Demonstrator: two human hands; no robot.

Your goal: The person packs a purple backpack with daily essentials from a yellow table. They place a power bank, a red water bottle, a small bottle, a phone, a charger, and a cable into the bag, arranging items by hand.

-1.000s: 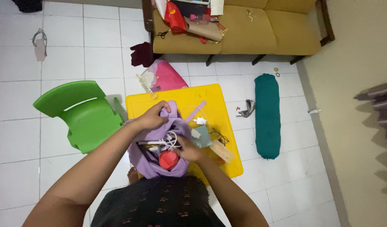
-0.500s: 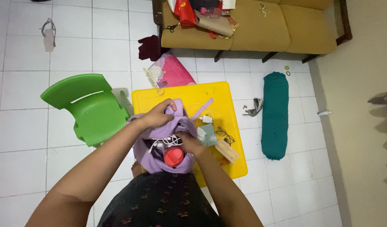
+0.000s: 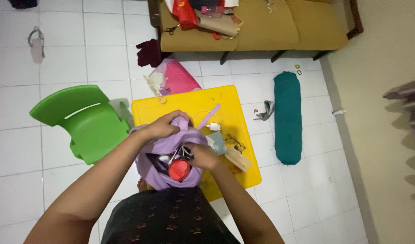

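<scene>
Lilac bag [image 3: 164, 156]: on yellow table [image 3: 234, 97], mouth open as before; left hand [image 3: 164, 126] still pinching rim; right hand [image 3: 203, 156] now deeper inside, fingers curled among cables [image 3: 180, 151] beside red-capped bottle [image 3: 179, 170]

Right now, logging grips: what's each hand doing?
Left hand: closed, gripping the purple bag's rim.
Right hand: closed at the bag's opening; contents unclear.

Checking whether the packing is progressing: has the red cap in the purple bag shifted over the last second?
No. The red cap sits in the purple bag at the yellow table's near edge.
</scene>
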